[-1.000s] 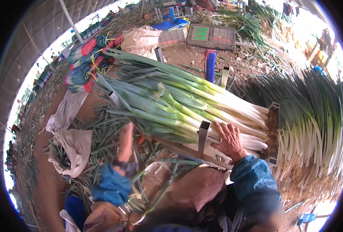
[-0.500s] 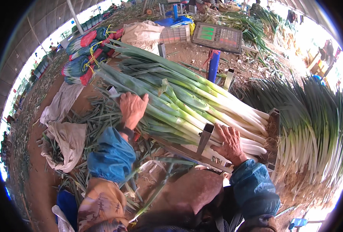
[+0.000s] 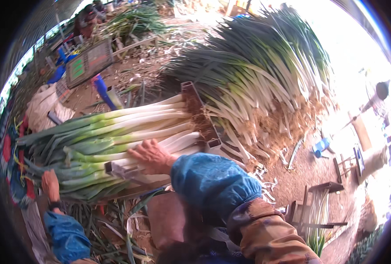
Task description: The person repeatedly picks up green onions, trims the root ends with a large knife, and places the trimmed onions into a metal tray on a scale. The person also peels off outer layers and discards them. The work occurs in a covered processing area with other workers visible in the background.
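- My right hand [image 3: 153,156]: lies palm-down on the leek bundle [image 3: 112,141], fingers spread and flat on the white stalks, thumb toward the metal bracket [image 3: 118,169]; nothing pinched. Blue sleeve cover [image 3: 211,182] over the forearm, brown jacket sleeve below it.
- My left hand [image 3: 50,185]: at the bundle's green-leaf end, lower left, touching the leaves; seen from the back, wristband just below. Fingers look close together, but whether they grip leaves I cannot tell. Second blue sleeve cover [image 3: 65,235] on that arm.
- Leek bundle: lies across a metal frame, centre-left of view, roughly level; white stalks w/ roots to the right, green tops to the left. Root ends butt against the end plate [image 3: 195,110] of the frame.
- Big leek pile [image 3: 257,75]: just beyond the end plate, upper right; roots and soil face the frame, leaves fan away.
- Scale [image 3: 90,61] w/ green display: upper left, behind the bundle, well apart from both hands; blue handle [image 3: 105,92] near it.
- White sack [image 3: 41,105]: left of the scale, near the leaf tips.
- Ground: bare earth, strewn w/ cut leaves under the frame.
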Demonstrator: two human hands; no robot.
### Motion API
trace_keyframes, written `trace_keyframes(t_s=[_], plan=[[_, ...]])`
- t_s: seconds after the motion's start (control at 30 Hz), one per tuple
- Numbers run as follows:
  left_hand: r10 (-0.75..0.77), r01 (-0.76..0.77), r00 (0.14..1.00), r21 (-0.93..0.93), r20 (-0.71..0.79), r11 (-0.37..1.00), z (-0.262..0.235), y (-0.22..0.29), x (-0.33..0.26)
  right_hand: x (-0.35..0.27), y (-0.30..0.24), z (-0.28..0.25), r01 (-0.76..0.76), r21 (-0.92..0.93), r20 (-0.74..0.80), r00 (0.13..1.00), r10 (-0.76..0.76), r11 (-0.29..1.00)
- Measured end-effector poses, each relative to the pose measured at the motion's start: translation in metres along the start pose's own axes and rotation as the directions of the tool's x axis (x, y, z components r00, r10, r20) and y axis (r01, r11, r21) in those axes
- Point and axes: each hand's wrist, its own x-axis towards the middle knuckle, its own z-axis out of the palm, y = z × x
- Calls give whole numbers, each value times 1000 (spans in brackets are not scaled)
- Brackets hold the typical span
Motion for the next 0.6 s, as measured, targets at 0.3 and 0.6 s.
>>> trace_keyframes(t_s=[0.3, 0.6], plan=[[-139, 65, 938, 233, 317, 970, -95, 45, 6, 4, -6, -42, -57, 13, 185, 981, 53, 998], [349, -229, 936, -674, 45, 702, -265, 246, -99, -121, 73, -180, -262, 461, -223, 891, 396, 848]])
